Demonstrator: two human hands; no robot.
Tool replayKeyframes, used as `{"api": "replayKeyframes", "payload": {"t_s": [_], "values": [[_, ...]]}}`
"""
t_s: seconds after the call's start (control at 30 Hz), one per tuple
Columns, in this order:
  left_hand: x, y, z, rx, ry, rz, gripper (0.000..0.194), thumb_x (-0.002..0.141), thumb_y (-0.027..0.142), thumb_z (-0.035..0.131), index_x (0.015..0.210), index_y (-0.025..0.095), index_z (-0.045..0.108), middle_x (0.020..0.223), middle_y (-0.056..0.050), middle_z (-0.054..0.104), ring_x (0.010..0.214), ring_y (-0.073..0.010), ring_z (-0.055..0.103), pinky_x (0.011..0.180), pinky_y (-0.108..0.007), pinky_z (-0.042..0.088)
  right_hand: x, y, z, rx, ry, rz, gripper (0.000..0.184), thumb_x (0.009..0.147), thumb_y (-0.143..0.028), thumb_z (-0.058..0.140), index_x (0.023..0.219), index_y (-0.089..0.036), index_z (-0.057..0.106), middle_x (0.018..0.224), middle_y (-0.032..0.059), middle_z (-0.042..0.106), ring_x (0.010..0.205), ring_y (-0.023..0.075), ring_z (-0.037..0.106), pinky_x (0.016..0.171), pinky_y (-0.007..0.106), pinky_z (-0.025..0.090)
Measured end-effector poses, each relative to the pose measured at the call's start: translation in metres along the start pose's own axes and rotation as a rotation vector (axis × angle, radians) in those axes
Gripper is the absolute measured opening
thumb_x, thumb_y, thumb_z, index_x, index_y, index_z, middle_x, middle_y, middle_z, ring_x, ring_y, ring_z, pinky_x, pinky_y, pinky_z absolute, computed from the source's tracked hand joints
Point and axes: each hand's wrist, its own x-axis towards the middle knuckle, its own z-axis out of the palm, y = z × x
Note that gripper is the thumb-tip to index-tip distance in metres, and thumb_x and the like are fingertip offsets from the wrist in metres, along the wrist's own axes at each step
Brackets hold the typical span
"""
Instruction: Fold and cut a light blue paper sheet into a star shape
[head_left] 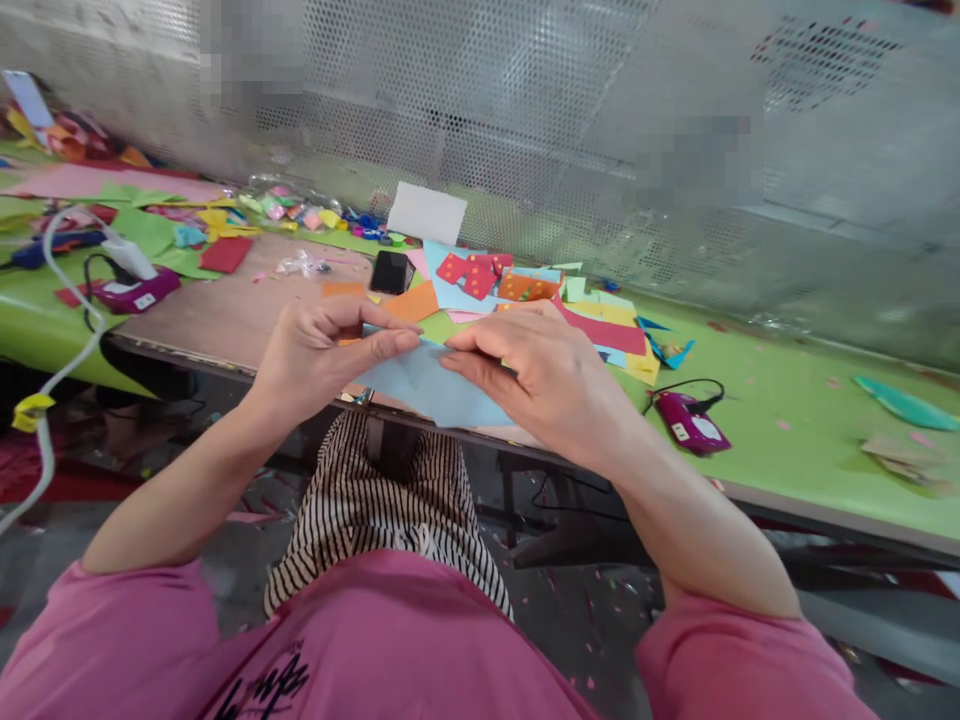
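A light blue sheet of paper (442, 385) hangs between my hands at the table's front edge. My left hand (330, 345) pinches its upper edge between thumb and fingers. On the other side, my right hand (525, 365) grips the same edge, its thumb and forefinger pressed together close to the left fingertips. Just beyond lie an orange paper piece (415, 302), red pieces with yellow dots (476, 272), an orange dotted piece (527, 287) and a red strip (604, 328). My right hand hides part of this pile.
A black phone-like box (391, 271) and a white card (427, 212) stand behind the paper. Purple devices with cables sit left (139, 290) and right (691, 420). A white cable (56, 370) hangs at far left. A perforated metal panel (480, 130) borders the table's back.
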Motion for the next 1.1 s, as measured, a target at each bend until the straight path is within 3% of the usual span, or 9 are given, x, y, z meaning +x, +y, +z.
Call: {"api": "replayKeyframes", "payload": {"t_s": [0.13,0.27,0.4,0.5,0.6,0.8,0.97,1.1], "values": [[0.001,-0.003,-0.004,-0.052,-0.059,-0.019,0.038,0.082,0.061,0.075,0.083,0.023,0.079,0.083,-0.004,0.080,0.079,-0.0218,0.071,0.064,-0.032,0.058,0.002,0.000,-0.002,0.067,-0.040,0.030,0.040,0.108,-0.045,0.046,0.084,-0.021,0.067,0.072,0.0003,0.066,0.067,0.0151,0.055,0.071,0.032,0.039],[0.003,-0.008,-0.011,-0.051,-0.175,-0.052,0.042,0.084,0.063,0.071,0.078,0.022,0.080,0.075,-0.002,0.077,0.073,-0.0187,0.070,0.064,-0.028,0.056,0.004,0.000,-0.005,0.169,-0.189,0.140,0.036,0.105,-0.041,0.053,0.081,-0.019,0.067,0.068,-0.0023,0.061,0.062,0.0114,0.050,0.063,0.028,0.033],[0.004,-0.009,-0.014,-0.052,-0.186,-0.049,0.044,0.086,0.065,0.067,0.083,0.023,0.081,0.083,-0.002,0.079,0.083,-0.0189,0.072,0.073,-0.027,0.058,0.007,-0.002,-0.006,0.218,-0.272,0.234,0.030,0.102,-0.036,0.057,0.083,-0.018,0.070,0.068,-0.0032,0.061,0.062,0.0098,0.049,0.064,0.027,0.031],[0.005,-0.002,-0.013,-0.033,-0.223,-0.092,0.036,0.076,0.057,0.080,0.090,0.024,0.082,0.075,-0.001,0.076,0.066,-0.0144,0.064,0.056,-0.023,0.050,0.009,-0.002,-0.006,0.232,-0.302,0.249,0.027,0.101,-0.038,0.058,0.089,-0.018,0.073,0.070,-0.0031,0.064,0.062,0.0102,0.051,0.064,0.027,0.031],[0.005,0.010,-0.014,0.029,-0.202,-0.141,0.022,0.075,0.042,0.082,0.081,0.021,0.080,0.061,0.002,0.067,0.048,-0.0081,0.047,0.041,-0.020,0.033,0.009,0.000,-0.008,0.221,-0.277,0.244,0.026,0.098,-0.042,0.064,0.102,-0.019,0.075,0.075,-0.0022,0.067,0.066,0.0118,0.055,0.065,0.027,0.033],[0.006,0.023,-0.028,-0.002,-0.056,0.073,0.010,0.079,0.027,0.080,0.072,0.020,0.076,0.069,0.003,0.071,0.064,-0.0098,0.057,0.053,-0.022,0.042,0.005,-0.007,-0.024,0.097,-0.177,0.194,0.040,0.104,-0.051,0.054,0.088,-0.020,0.073,0.079,0.0017,0.070,0.073,0.0147,0.058,0.070,0.030,0.035],[0.004,0.017,-0.033,0.096,-0.133,0.207,0.016,0.087,0.029,0.075,0.073,0.023,0.074,0.070,0.004,0.072,0.068,-0.0112,0.060,0.063,-0.024,0.045,0.003,-0.014,-0.029,0.050,-0.181,0.176,0.044,0.106,-0.049,0.051,0.078,-0.020,0.069,0.072,0.0011,0.066,0.069,0.0145,0.057,0.069,0.031,0.035],[0.003,0.006,-0.032,0.162,-0.205,0.175,0.025,0.092,0.043,0.070,0.078,0.023,0.077,0.073,0.003,0.074,0.065,-0.0121,0.062,0.060,-0.024,0.046,0.003,-0.011,-0.030,0.074,-0.255,0.186,0.042,0.106,-0.047,0.051,0.078,-0.020,0.069,0.071,-0.0002,0.067,0.065,0.0131,0.055,0.065,0.030,0.033]]}}
